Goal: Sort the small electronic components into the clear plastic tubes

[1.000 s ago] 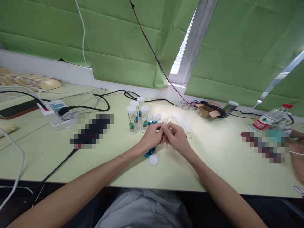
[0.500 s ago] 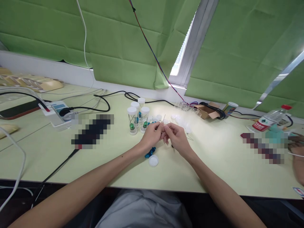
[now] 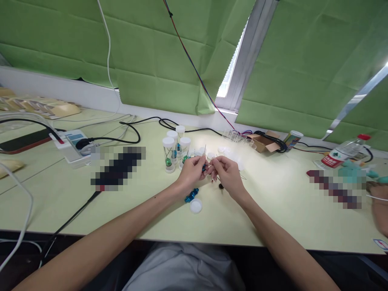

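My left hand (image 3: 191, 173) is closed in a pinch on a small dark blue piece (image 3: 204, 167), and a thin wire (image 3: 205, 149) stands up above its fingertips. Facing it, my right hand (image 3: 226, 171) pinches thumb against fingers close to the same piece; whatever sits in that pinch is too small to name. Below the hands lie shiny blue parts (image 3: 191, 195) and a white round cap (image 3: 196, 205). A small dark round part (image 3: 221, 186) rests under my right hand. Left of the hands stand several clear tubes with white lids, one holding a green ball (image 3: 168, 162).
Loose white caps (image 3: 222, 150) and clear empty tubes (image 3: 235, 136) lie behind the hands. An open cardboard box (image 3: 263, 141), a water bottle (image 3: 345, 152) and another person's arm (image 3: 380, 206) are to the right. A power strip (image 3: 72, 145) with cables occupies the left.
My hands have drawn slightly apart at the fingertips, and the left has shifted a little left. The blue piece and the dark round part show more clearly.
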A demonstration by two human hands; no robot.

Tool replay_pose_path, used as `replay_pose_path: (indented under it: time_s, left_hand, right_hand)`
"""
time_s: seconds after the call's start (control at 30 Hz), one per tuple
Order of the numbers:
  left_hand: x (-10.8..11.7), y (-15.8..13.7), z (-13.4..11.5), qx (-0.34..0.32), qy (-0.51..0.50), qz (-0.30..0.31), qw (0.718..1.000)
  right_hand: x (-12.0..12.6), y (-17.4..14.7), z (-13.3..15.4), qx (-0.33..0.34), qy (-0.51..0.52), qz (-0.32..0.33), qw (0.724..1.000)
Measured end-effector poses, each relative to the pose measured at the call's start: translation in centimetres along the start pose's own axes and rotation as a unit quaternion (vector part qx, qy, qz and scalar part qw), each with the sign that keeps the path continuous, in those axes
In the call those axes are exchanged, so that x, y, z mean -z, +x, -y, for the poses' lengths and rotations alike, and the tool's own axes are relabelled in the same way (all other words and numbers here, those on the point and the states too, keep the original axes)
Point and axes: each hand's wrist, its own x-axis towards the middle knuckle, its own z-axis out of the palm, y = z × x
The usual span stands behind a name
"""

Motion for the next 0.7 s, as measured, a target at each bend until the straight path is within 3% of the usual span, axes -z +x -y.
replay_pose_path:
  time_s: [0.43,0.7]
  left_hand:
    - [0.13,0.41,-0.18,0.054,-0.079,-0.029,0.995]
    - [0.23,0.32,-0.38,0.081,-0.119,0.007,0.989]
  right_hand:
    - [0.12,0.04,-0.10,0.016,-0.016,-0.025,0.999]
    - [0.08,-0.05,-0.08,0.026,-0.009,-0.027,0.999]
